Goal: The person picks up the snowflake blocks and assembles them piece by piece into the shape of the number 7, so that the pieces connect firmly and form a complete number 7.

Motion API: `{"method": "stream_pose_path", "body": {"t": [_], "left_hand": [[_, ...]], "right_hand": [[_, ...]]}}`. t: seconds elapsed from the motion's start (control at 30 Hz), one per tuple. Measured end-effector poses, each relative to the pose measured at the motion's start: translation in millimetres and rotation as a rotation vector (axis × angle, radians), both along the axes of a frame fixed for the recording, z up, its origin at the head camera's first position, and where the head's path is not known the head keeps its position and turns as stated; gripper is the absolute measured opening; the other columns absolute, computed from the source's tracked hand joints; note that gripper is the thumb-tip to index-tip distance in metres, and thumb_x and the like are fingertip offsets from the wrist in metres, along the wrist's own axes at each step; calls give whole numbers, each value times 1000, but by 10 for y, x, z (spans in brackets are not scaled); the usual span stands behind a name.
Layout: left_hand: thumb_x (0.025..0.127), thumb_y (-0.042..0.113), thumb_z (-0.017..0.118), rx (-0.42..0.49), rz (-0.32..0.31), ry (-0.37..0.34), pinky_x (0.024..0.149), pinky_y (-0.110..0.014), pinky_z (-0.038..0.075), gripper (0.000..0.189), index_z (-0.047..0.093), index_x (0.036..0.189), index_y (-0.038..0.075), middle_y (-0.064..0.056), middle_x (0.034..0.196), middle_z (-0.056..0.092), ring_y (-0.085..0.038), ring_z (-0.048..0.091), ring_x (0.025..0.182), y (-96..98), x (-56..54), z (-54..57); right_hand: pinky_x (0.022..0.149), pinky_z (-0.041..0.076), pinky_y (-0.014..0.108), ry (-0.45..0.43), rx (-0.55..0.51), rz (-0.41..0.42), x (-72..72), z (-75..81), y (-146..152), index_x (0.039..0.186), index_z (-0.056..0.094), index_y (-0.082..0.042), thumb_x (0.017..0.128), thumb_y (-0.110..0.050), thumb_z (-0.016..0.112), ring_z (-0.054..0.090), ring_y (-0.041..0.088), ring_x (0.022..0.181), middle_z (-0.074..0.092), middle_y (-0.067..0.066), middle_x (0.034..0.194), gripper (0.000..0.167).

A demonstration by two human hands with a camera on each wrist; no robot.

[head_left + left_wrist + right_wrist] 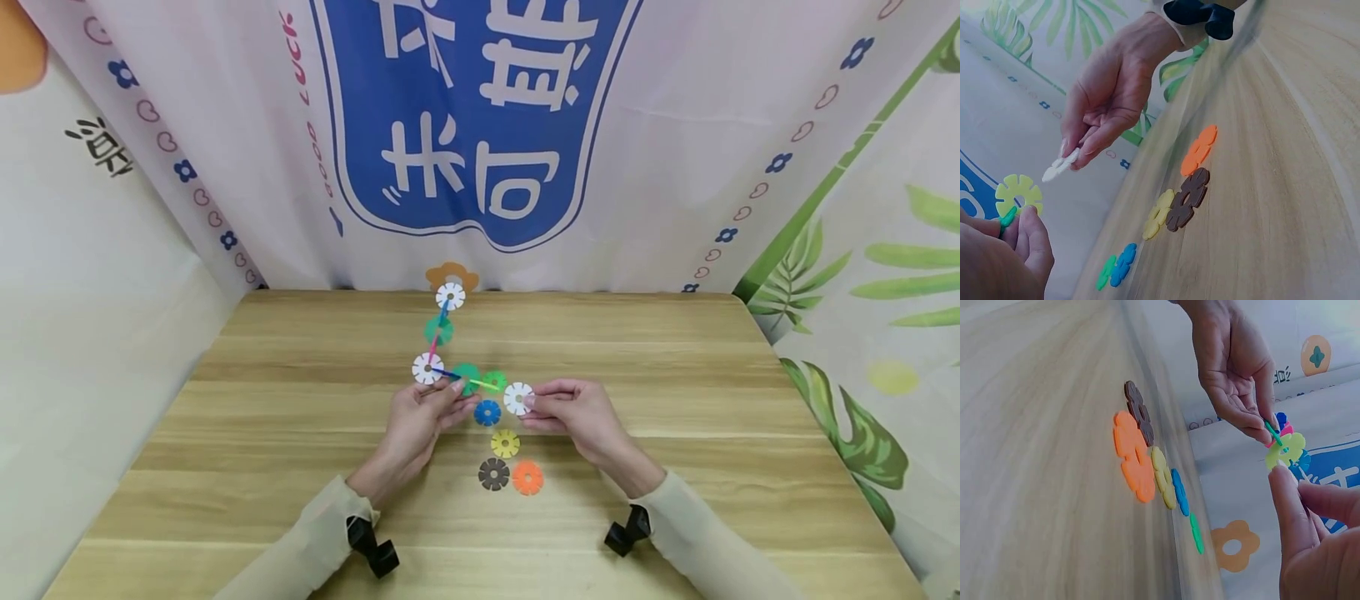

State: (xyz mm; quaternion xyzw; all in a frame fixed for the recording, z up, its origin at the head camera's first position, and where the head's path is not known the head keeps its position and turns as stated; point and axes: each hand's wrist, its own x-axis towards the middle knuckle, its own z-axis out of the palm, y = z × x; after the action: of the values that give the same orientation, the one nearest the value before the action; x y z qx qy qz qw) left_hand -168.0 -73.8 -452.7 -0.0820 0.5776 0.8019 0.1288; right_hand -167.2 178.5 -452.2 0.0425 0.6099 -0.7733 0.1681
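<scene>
My left hand [418, 418] pinches a green slotted disc [467, 379] in a chain of interlocked plastic flower discs. A yellow-green disc [1019, 195] stands edge-on at the chain's near end. Farther along come a dark blue disc, a white disc [428, 368], a pink disc, another green disc [439, 331], a blue disc and a white disc [450, 296] at the far end. Between thumb and fingers, my right hand [587, 418] holds a loose white disc [518, 399]. In the left wrist view a small gap separates it from the yellow-green disc.
On the wooden table [675, 375] below the hands lie loose green [495, 382], blue [487, 412], yellow [506, 443], brown [493, 474] and orange [528, 477] discs. A printed curtain [660, 167] hangs behind the table's far edge.
</scene>
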Motion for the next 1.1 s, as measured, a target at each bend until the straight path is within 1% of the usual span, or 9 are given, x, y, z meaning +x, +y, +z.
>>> {"method": "stream_pose_path", "body": {"t": [0.17,0.27,0.43,0.53,0.7,0.87,0.93,1.0,1.1], "left_hand": [[104,2,62,12,-19,1,99,-34,65,15,58,114,-8,-13,107,77,-24,80,102,11,11,-15],[103,0,61,20,-14,-3,98,-34,65,12,58,112,-7,-12,105,77,-23,80,101,29,19,-28],[103,2,62,28,-29,9,98,-35,65,13,57,112,-6,-13,103,78,-24,80,100,63,21,-38],[104,3,62,9,-42,16,97,-34,66,13,56,113,-5,-13,101,79,-22,81,98,75,16,-36],[102,2,64,-16,-44,42,94,-35,68,14,55,113,-3,-9,95,79,-19,80,90,87,-5,-26],[102,-4,61,-11,-56,53,88,-32,69,7,56,104,0,-5,90,79,-15,79,82,74,2,-42],[101,-6,59,-15,-66,55,85,-29,69,8,56,101,2,-4,90,80,-14,78,81,70,14,-55],[101,-6,58,-11,-74,52,86,-29,69,10,55,100,3,-5,91,79,-14,78,81,73,21,-68],[101,-6,58,-11,-85,43,88,-31,69,10,54,101,3,-3,90,78,-15,78,82,84,23,-83]], "right_hand": [[85,69,34,1,-26,-8,-4,-5,-16,124,61,19,93,9,71,81,21,82,80,15,95,34],[85,69,34,-3,-41,-6,-1,-8,-28,125,60,19,93,10,70,81,22,81,80,16,95,35],[84,69,34,-2,-35,1,7,7,-46,125,60,19,93,10,69,81,22,81,79,15,94,34],[84,69,34,-2,-26,8,4,20,-56,124,60,19,94,9,68,81,21,80,79,15,93,32],[82,69,32,-13,-24,13,-14,39,-70,119,61,17,93,10,68,80,21,77,77,14,92,27],[82,70,34,-4,-33,38,-17,47,-98,111,63,14,94,12,67,80,23,76,76,13,90,18],[82,70,35,2,-32,42,-7,44,-102,108,64,13,94,13,66,80,23,76,77,12,88,14],[82,70,35,7,-32,44,3,37,-100,106,65,12,94,13,65,80,23,76,76,11,88,12],[81,70,35,7,-36,48,11,18,-91,105,65,11,93,14,64,80,22,75,74,11,87,12]]}}
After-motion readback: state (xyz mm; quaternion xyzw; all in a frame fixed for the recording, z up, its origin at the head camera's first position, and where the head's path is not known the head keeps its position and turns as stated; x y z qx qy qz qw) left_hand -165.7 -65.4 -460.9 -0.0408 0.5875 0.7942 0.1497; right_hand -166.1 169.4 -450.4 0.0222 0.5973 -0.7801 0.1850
